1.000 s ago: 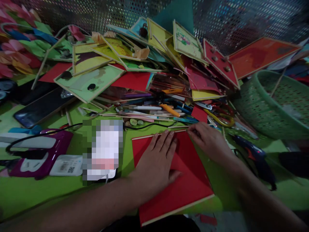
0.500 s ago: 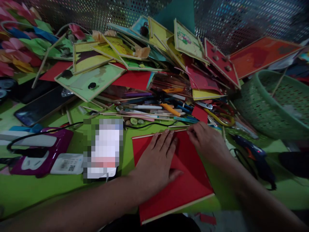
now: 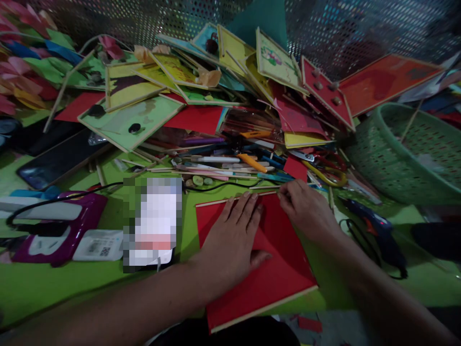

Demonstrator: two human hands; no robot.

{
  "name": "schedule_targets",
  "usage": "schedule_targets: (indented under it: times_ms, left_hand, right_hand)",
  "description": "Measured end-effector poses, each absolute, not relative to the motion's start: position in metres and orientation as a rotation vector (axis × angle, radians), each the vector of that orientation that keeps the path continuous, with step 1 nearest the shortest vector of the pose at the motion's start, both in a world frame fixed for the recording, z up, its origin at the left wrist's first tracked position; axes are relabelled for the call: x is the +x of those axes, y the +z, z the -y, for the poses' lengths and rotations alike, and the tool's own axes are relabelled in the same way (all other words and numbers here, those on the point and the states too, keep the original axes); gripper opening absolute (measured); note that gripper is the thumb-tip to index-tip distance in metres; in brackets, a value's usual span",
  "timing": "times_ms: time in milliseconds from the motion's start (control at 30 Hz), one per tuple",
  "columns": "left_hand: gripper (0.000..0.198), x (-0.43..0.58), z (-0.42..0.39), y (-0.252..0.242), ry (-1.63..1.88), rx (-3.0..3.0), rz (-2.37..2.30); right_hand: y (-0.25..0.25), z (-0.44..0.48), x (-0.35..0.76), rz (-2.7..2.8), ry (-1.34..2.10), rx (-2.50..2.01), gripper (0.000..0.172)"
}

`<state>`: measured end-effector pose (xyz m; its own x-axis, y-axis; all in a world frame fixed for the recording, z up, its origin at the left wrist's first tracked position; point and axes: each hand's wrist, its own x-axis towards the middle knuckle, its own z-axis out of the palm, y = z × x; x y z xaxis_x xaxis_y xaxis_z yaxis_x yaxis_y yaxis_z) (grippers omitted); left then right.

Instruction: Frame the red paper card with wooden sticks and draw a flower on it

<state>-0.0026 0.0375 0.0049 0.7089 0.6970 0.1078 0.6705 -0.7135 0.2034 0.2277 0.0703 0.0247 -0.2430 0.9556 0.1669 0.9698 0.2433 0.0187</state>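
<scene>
Red square card sheet point(image 3: 277, 274) lies flat on the green counter point(image 3: 54, 288), your left hand point(image 3: 234, 240) spread open on it. Your right hand point(image 3: 306, 211) pinches the thin wooden stick point(image 3: 216, 202) along its far edge. Press evenly and seat the stick flush with the corner.

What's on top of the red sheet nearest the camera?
The left hand lies flat on the red sheet; the right hand touches its far edge. The sheet under the palm is hidden.
</scene>
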Motion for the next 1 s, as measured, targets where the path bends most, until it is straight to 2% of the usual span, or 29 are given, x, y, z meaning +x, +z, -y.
schedule_targets:
  times_ms: [900,1000]
  left_hand:
    - [0.084,-0.002,-0.038,0.004,0.273,2.746,-1.11]
    - [0.084,-0.002,-0.038,0.005,0.268,2.754,-1.102]
  right_hand:
    - [0.022,-0.071,0.243,2.249,-0.274,-1.98,0.008]
    - [0.027,-0.071,0.252,2.185,-0.152,-1.964,0.006]
